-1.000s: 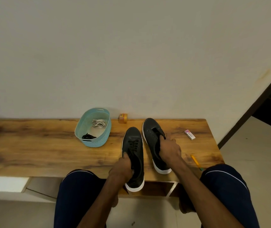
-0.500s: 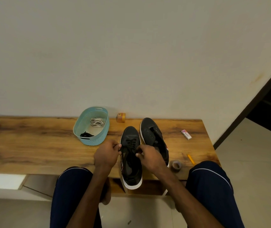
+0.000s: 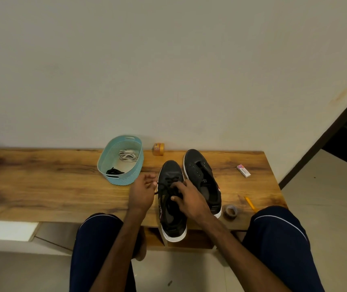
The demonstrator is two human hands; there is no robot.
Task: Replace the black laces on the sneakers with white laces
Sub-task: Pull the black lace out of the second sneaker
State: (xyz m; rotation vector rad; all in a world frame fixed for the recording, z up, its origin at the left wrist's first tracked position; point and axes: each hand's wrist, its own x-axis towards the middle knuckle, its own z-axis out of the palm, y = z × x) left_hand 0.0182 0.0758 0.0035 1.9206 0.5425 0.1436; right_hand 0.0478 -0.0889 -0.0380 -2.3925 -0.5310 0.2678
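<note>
Left grip pinches black lace beside sneaker; right grip rests released atop.

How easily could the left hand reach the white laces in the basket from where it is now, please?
Probably easily: the left hand sits just beside the open-topped basket, and nothing covers the white laces.

Faint dark print along the top of the white eraser near the table's right end, too small to make out. Some marking on the label of the small orange jar by the wall and on the insole of the unlaced shoe, likewise unreadable. Nothing legible elsewhere.
</note>
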